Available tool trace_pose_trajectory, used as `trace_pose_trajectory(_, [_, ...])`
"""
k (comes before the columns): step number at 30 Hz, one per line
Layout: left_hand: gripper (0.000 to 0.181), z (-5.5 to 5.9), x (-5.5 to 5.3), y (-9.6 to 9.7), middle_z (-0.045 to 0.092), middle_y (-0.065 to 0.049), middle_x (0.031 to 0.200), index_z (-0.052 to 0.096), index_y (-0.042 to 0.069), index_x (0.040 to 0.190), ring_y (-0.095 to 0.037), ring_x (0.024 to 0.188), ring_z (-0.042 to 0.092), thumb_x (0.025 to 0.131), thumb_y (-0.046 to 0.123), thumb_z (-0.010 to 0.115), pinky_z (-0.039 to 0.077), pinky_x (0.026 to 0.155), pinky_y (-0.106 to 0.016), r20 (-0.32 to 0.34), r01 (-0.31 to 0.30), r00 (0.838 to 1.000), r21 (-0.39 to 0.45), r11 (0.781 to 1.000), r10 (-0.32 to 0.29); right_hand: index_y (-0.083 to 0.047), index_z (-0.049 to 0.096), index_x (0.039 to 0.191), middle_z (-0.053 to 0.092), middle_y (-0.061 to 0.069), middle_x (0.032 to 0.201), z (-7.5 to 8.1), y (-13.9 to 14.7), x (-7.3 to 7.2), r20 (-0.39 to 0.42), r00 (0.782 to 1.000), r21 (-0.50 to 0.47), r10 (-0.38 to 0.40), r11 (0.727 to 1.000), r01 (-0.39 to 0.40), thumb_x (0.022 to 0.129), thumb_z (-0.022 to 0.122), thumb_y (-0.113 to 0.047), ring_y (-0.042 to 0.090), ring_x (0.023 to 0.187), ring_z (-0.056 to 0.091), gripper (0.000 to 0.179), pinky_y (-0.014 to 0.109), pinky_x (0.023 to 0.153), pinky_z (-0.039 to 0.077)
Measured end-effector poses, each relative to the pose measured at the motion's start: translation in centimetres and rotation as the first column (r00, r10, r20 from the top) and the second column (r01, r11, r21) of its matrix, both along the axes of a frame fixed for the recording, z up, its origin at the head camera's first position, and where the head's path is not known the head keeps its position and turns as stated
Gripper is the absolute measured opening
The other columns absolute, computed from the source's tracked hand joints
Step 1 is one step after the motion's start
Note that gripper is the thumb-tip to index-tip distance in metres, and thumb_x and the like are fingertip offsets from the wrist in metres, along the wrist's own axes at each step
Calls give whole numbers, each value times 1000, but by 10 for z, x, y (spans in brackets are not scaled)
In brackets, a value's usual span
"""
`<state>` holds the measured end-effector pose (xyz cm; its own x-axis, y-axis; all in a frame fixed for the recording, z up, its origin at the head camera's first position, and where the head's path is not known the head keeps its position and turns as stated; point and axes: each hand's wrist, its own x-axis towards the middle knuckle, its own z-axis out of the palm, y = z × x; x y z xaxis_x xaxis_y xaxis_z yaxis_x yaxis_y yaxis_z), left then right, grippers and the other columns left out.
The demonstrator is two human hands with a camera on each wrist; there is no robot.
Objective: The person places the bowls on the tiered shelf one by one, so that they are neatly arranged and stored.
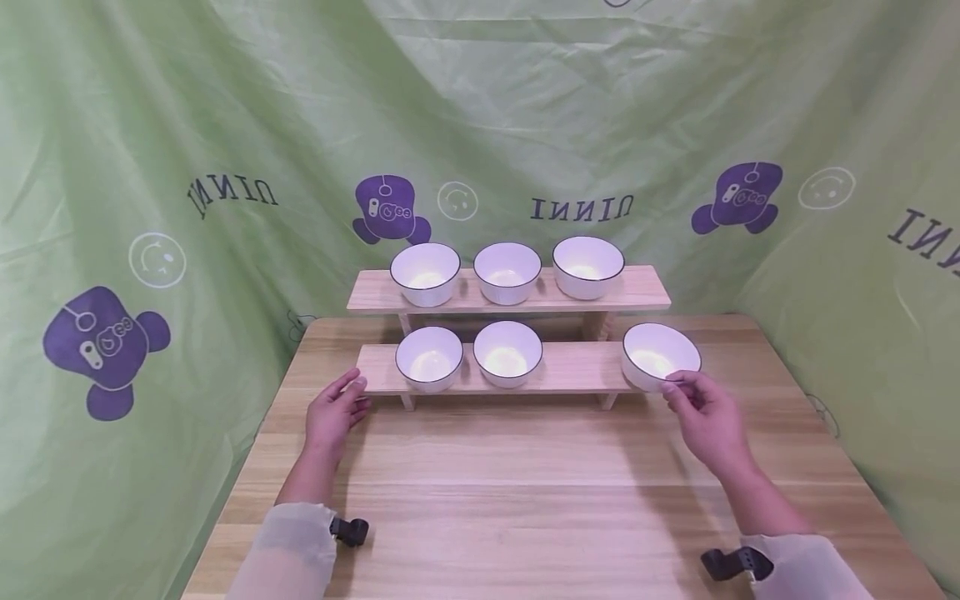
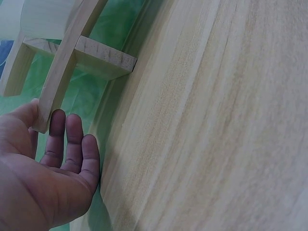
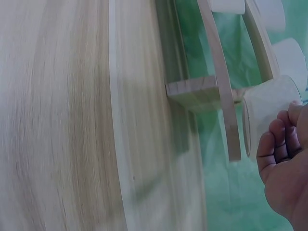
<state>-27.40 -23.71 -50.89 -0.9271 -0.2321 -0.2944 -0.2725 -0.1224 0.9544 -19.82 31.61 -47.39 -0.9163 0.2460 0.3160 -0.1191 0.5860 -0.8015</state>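
My right hand (image 1: 711, 421) pinches the near rim of a white bowl (image 1: 651, 354) with a dark edge, at the right end of the lower wooden shelf (image 1: 577, 367). In the right wrist view that bowl (image 3: 272, 108) is tilted on its side by the camera angle, and a narrow gap seems to part its base from the board. At the shelf's left end my left hand (image 1: 333, 417) holds the board's tip (image 2: 44, 118) between thumb and fingers. Two more white bowls stand on this shelf, a left one (image 1: 430, 360) and a middle one (image 1: 507, 356).
Behind is a higher wooden shelf (image 1: 637, 292) with three similar bowls, left (image 1: 425, 275), middle (image 1: 507, 273) and right (image 1: 588, 268). Both shelves stand on a wooden table (image 1: 510, 500). A green printed curtain (image 1: 480, 100) surrounds its back and sides.
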Motion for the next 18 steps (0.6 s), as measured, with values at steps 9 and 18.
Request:
trace_pose_trajectory(9, [53, 5, 1, 2, 71, 7, 92, 57, 8, 148, -30, 100, 72, 100, 25, 72, 54, 102, -47, 10, -3, 1000, 7, 1000, 3, -3, 71, 107, 69, 12, 87, -4, -19, -10, 1, 1000, 17, 14, 1000, -14, 102, 69, -16, 3, 73, 61, 14, 14, 63, 51])
trace_pose_trajectory(18, [53, 4, 1, 1, 72, 9, 91, 56, 7, 148, -30, 101, 72, 101, 25, 72, 55, 101, -47, 5, -2, 1000, 9, 1000, 2, -8, 72, 108, 70, 14, 90, -6, -37, -18, 2, 999, 38, 44, 998, -44, 100, 72, -19, 6, 75, 59, 13, 12, 64, 48])
